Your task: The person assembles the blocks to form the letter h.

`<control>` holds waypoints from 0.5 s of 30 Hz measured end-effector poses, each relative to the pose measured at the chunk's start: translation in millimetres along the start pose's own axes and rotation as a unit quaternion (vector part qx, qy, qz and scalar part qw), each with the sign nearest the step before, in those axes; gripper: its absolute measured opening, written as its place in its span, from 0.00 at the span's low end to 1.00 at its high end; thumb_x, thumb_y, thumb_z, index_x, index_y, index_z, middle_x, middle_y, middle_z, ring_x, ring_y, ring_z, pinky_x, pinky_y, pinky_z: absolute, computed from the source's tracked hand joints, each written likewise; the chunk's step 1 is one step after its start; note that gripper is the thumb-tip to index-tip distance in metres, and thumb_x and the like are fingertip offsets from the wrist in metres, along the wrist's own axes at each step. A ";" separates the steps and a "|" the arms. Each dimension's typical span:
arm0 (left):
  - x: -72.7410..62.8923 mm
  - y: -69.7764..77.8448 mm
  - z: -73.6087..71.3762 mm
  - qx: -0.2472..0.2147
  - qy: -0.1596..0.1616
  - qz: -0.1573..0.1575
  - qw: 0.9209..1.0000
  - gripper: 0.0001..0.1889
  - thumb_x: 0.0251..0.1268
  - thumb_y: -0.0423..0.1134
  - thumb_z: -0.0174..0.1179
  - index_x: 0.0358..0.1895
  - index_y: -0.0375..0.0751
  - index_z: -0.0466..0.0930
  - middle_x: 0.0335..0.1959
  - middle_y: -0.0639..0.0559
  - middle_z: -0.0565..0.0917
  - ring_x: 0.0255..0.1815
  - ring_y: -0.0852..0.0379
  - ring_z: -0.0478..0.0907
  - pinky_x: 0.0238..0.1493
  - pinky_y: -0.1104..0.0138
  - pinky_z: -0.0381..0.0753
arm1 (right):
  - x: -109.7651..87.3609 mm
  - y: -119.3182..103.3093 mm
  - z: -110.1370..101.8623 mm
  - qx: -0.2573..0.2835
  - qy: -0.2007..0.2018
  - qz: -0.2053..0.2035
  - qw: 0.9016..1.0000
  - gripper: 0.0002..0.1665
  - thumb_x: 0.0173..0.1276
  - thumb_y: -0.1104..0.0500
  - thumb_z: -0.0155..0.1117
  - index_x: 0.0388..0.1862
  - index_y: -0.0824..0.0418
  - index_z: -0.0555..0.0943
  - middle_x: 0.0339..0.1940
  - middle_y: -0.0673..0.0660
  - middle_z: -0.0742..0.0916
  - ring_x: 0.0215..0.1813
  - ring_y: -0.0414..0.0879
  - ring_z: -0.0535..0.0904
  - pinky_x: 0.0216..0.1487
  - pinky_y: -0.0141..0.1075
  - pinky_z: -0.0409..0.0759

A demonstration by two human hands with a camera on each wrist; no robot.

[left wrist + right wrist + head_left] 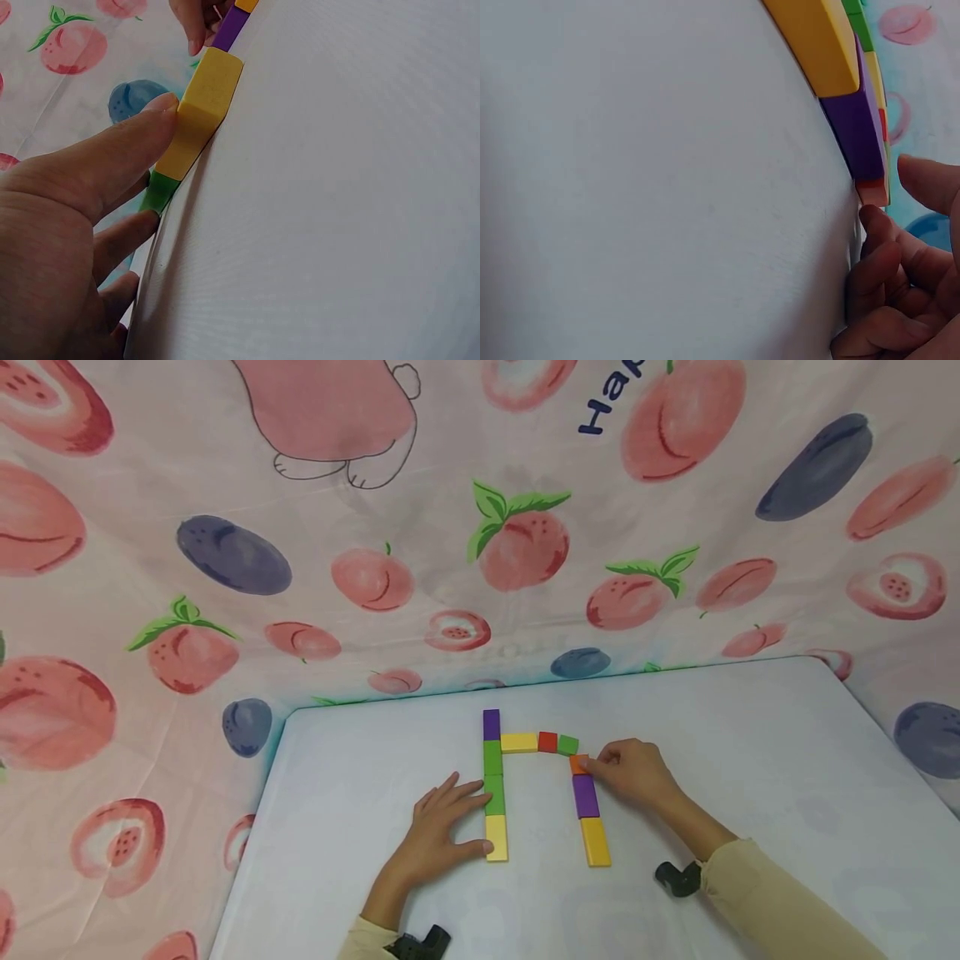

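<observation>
Flat coloured blocks form an outline on the white table. My left hand [435,833] spreads its fingers along the left column, its thumb on the pale yellow block [497,843] and its fingertips by the lower green block [495,789]. The upper green block [492,758] and a purple block [491,724] continue that column. At the right column, my right hand [637,774] touches the small orange block [578,765] with its index fingertip; in the right wrist view the thumb [926,180] stands apart from it. Below lie a purple block [586,797] and an orange-yellow block [596,843].
A yellow block [519,743], a small red block [547,742] and a small green block [567,745] make a row between the column tops. The white table [337,777] meets a fruit-printed cloth [420,527] at its far edge. Black wrist devices [677,879] sit by the sleeves.
</observation>
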State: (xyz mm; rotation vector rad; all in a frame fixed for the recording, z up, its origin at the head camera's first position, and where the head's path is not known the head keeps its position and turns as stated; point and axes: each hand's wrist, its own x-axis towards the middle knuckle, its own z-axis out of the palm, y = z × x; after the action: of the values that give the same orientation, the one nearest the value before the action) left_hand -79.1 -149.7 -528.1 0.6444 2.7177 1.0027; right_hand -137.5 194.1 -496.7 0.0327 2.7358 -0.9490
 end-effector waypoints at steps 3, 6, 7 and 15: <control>0.0 1.0 -0.6 0.001 -0.003 -0.004 1.000 0.36 0.59 0.62 0.70 0.72 0.61 0.74 0.77 0.59 0.70 0.85 0.45 0.49 0.77 0.36 0.48 | -5.5 -1.1 -1.0 0.003 -0.018 0.016 1.000 0.19 0.64 0.42 0.72 0.31 0.58 0.86 0.21 0.51 0.80 0.35 0.48 0.75 0.34 0.35 0.72; -0.2 1.3 -1.1 0.001 -0.006 -0.009 1.000 0.36 0.59 0.62 0.70 0.72 0.61 0.74 0.77 0.60 0.69 0.85 0.46 0.48 0.78 0.37 0.46 | -7.2 0.4 0.3 0.000 -0.027 0.017 0.999 0.20 0.62 0.41 0.74 0.30 0.57 0.86 0.20 0.51 0.79 0.36 0.47 0.74 0.34 0.35 0.71; -0.1 1.2 -1.1 0.002 -0.007 -0.010 1.000 0.37 0.59 0.62 0.70 0.72 0.62 0.74 0.78 0.60 0.69 0.85 0.47 0.48 0.78 0.37 0.46 | -7.2 1.1 0.9 -0.001 -0.027 0.015 1.000 0.20 0.62 0.41 0.75 0.30 0.57 0.86 0.20 0.51 0.79 0.35 0.47 0.74 0.34 0.35 0.71; 0.4 -0.4 0.8 0.006 -0.006 -0.012 1.000 0.37 0.58 0.64 0.69 0.72 0.64 0.73 0.78 0.62 0.68 0.86 0.48 0.48 0.78 0.38 0.46 | -6.5 3.4 1.0 0.001 -0.022 0.001 1.000 0.18 0.62 0.43 0.76 0.30 0.57 0.86 0.20 0.50 0.79 0.34 0.47 0.74 0.34 0.35 0.71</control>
State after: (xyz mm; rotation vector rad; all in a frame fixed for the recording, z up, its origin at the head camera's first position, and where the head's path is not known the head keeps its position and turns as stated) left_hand -79.4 -149.3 -529.0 0.6170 2.7168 0.9737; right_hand -130.7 196.5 -497.9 0.0154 2.6941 -0.9406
